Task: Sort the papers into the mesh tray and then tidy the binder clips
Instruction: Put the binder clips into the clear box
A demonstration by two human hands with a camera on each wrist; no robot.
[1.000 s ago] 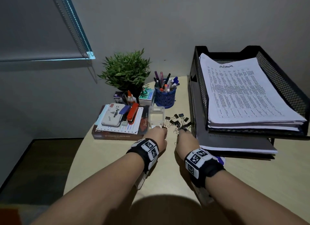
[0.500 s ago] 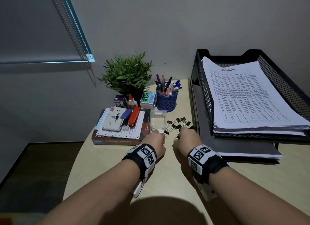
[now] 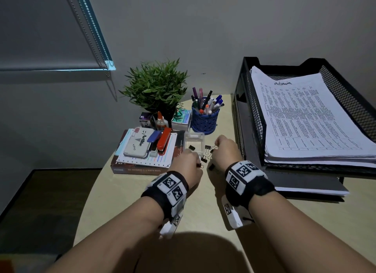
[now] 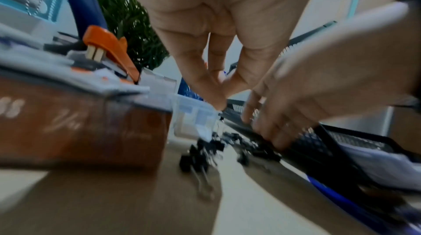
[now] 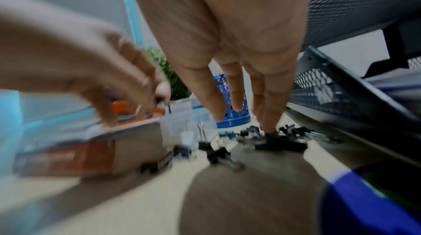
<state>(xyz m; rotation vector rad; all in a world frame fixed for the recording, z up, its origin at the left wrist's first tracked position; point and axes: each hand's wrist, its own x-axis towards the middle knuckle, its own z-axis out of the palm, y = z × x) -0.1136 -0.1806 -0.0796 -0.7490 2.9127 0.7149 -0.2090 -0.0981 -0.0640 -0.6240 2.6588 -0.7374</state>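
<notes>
Papers (image 3: 309,118) lie stacked in the mesh tray (image 3: 350,101). One clip is in the clear box (image 3: 194,143); remaining binder clips (image 3: 207,152) lie on the desk. Left hand (image 3: 188,163) pinches a clip; right hand (image 3: 224,150), fingers extended, touches others.

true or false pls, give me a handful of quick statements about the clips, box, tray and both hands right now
1. The papers lie in the top mesh tray. True.
2. The clear box already holds a clip. True.
3. The pen cup is red. False: it is blue.
4. All clips are boxed. False: loose clips lie on the table between the hands.
5. The right hand rests on the papers. False: it reaches down among the loose clips.
6. The left hand is beside the box. True.
</notes>
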